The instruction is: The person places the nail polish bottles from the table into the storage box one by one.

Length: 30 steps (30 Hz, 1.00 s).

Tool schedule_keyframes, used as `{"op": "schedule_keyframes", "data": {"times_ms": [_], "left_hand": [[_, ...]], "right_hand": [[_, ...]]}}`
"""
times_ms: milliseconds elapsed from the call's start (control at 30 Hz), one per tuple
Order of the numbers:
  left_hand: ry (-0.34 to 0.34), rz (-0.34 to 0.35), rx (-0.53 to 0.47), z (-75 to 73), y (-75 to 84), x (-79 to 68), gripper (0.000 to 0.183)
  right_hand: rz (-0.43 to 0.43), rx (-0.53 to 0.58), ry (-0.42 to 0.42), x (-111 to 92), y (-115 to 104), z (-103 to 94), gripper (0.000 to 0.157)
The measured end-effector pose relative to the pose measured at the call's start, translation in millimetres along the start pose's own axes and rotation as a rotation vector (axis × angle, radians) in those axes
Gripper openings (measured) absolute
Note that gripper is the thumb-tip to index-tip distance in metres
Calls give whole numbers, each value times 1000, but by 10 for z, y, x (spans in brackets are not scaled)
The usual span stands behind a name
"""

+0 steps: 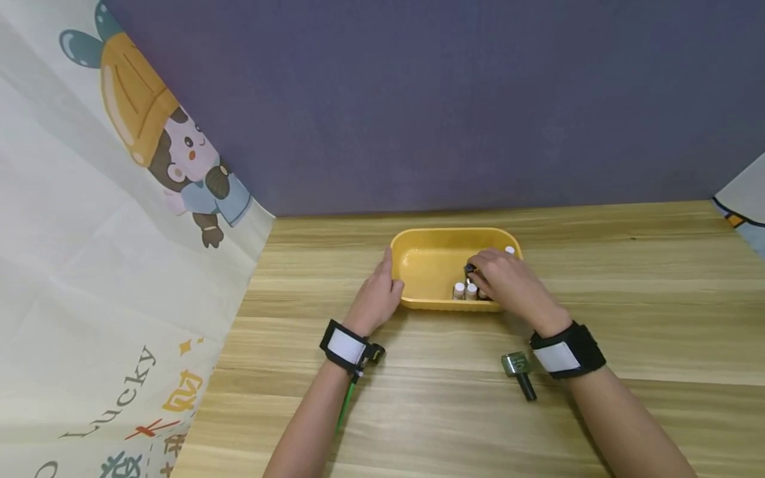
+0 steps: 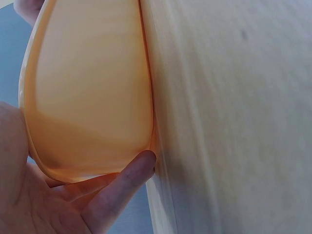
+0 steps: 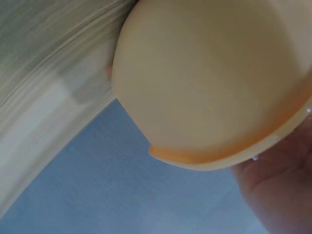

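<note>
A yellow plastic basin (image 1: 427, 305) stands on the wooden table. My left hand (image 1: 375, 295) grips its left end, with fingers along the outer wall; the left wrist view shows a fingertip (image 2: 141, 165) low against the basin wall, close to the table. My right hand (image 1: 508, 279) reaches in over the right end, fingers curled down at a small dark-topped bottle (image 1: 469, 269), which they seem to pinch. Beside it, several small white-capped bottles (image 1: 459, 289) stand at the near wall. In the right wrist view, the basin's outer wall (image 3: 204, 87) hides the fingertips.
A green glass bottle with a long black cap, like nail polish (image 1: 516, 365), lies on the table in front of the basin, near my right wrist. Another white cap (image 1: 509, 250) shows at the basin's far right corner. A dark panel (image 1: 442, 106) rises behind the table; a printed cloth (image 1: 119, 265) hangs at the left.
</note>
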<state>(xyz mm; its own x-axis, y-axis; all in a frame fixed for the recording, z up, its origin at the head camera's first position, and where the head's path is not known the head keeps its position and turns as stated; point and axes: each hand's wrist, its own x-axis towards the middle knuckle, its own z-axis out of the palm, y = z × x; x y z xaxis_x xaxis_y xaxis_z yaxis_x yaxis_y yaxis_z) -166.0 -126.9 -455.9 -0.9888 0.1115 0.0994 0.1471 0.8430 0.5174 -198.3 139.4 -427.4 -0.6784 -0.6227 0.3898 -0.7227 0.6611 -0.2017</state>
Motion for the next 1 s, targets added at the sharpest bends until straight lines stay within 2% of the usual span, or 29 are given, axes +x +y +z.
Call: {"op": "schedule_keyframes", "data": {"times_ms": [533,867,1000], "left_hand": [[18,22,-8,-51,53,-11,67],[-4,4,-14,-6,34,-40,68],[0,4,-13,6,29,-27,68]], "right_hand": [[55,5,-45,-14,61,-58,16],[25,-11,1,-99,22,-64,17],[-15,-16,55,-114,5,-108,20]]}}
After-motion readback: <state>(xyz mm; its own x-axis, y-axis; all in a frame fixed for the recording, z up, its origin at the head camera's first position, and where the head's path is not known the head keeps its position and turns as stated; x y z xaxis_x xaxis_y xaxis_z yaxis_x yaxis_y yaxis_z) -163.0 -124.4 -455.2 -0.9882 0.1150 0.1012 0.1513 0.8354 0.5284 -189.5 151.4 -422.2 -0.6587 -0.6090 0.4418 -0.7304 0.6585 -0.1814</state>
